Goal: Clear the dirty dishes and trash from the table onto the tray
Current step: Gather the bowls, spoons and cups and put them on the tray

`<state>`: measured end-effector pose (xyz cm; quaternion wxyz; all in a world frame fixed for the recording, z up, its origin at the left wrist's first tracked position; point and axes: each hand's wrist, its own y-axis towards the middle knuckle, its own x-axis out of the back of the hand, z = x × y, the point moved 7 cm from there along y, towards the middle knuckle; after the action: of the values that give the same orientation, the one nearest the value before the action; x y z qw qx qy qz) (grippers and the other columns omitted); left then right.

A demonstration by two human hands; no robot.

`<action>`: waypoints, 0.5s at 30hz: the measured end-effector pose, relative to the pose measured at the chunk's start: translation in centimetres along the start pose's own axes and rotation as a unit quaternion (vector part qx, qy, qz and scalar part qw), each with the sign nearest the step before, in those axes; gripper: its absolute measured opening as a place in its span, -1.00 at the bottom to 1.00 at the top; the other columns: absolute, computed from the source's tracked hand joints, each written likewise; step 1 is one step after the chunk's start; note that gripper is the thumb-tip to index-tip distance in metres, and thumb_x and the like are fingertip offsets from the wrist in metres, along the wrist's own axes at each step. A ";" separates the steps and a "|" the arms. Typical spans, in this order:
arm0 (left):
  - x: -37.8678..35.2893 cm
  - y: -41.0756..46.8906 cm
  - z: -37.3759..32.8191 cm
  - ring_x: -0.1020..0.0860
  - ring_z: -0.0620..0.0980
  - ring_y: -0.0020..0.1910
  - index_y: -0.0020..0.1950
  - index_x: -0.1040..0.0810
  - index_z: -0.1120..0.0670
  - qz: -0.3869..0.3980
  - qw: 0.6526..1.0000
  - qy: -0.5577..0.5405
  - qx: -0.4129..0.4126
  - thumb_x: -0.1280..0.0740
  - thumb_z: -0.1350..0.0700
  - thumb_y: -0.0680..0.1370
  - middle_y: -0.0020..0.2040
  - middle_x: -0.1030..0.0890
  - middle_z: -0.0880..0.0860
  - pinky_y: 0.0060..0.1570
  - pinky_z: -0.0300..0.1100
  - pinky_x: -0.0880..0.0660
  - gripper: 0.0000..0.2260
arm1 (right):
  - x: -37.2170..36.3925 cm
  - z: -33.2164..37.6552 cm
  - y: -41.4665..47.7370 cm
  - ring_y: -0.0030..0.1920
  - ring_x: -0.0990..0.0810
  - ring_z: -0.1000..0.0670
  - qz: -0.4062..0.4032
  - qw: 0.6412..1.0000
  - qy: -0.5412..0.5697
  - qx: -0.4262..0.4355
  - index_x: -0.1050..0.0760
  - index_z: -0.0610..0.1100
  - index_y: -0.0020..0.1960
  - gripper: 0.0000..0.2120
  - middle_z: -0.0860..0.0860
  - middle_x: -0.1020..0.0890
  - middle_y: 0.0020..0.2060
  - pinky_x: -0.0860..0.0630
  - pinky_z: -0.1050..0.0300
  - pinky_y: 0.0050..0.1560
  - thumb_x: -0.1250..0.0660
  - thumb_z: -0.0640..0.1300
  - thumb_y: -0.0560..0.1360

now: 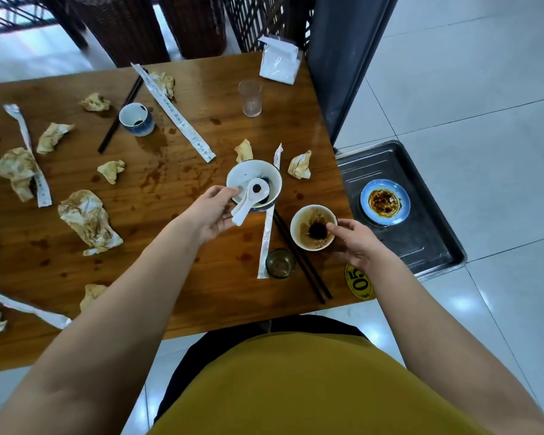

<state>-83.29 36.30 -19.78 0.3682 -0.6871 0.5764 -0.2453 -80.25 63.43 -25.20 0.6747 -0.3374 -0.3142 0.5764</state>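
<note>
My left hand (210,213) grips the near rim of a white bowl with a blue rim (272,178); a white spoon (248,199) lies in it, handle against my palm. My right hand (354,238) pinches the rim of a small white bowl (305,229) holding brown sauce dregs. A dark metal tray (421,240) sits to the right of the table, below its edge, and carries a blue saucer (366,196) with sauce. Black chopsticks (302,262) and a paper sleeve (267,240) lie between the bowls. Several crumpled stained napkins, such as a large napkin (88,221), litter the wooden table (182,277).
A dark glass (280,263) stands near the front edge beside a yellow number tag (358,282). Further back are a clear ribbed glass (250,97), a blue-and-white cup (137,119), more chopsticks (120,116), long paper sleeves and a white packet (278,62). Wicker chairs stand behind.
</note>
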 end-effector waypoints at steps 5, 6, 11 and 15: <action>-0.2 -0.3 0.3 -0.58 0.05 -0.04 0.00 -0.45 0.03 0.022 1.000 0.008 0.001 -0.33 0.09 0.58 0.00 -0.54 0.13 -0.30 -0.17 -0.61 -0.93 | 0.0 0.0 -0.1 -0.05 -0.58 -0.07 0.014 1.000 0.017 0.006 -0.37 -0.14 0.19 -0.72 -0.13 -0.54 -0.01 -0.60 -0.06 -0.19 -0.34 -0.27 0.53; -0.3 -0.4 0.4 -0.58 0.04 -0.05 0.00 -0.45 0.04 0.024 1.000 0.006 -0.001 -0.32 0.10 0.58 0.00 -0.54 0.14 -0.31 -0.17 -0.61 -0.93 | 0.1 -0.1 -0.2 -0.05 -0.58 -0.07 0.014 1.000 0.023 0.008 -0.37 -0.14 0.19 -0.72 -0.14 -0.54 -0.02 -0.60 -0.06 -0.20 -0.33 -0.28 0.53; -0.5 -0.9 0.4 -0.59 0.06 -0.03 0.00 -0.46 0.04 0.023 1.000 0.001 -0.005 -0.32 0.10 0.59 0.05 -0.55 0.16 -0.36 -0.18 -0.63 -0.94 | 0.6 -0.6 -0.9 0.04 -0.57 -0.13 0.010 0.998 0.061 0.014 -0.38 -0.22 0.27 -0.68 -0.19 -0.53 0.10 -0.59 -0.03 -0.26 -0.32 -0.29 0.54; -0.6 -1.2 0.2 -0.60 0.05 -0.05 0.02 -0.47 0.02 0.028 1.000 0.003 -0.005 -0.32 0.10 0.59 0.06 -0.53 0.16 -0.43 -0.20 -0.59 -0.95 | 0.9 -0.6 -1.9 -0.05 -0.62 -0.11 0.032 0.992 0.121 0.027 -0.37 -0.26 0.31 -0.67 -0.18 -0.59 0.01 -0.65 -0.03 -0.22 -0.29 -0.28 0.56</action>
<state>-82.51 37.03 -18.87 0.3698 -0.6717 0.5976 -0.2345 -78.55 64.04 -24.02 0.6981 -0.3962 -0.2033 0.5607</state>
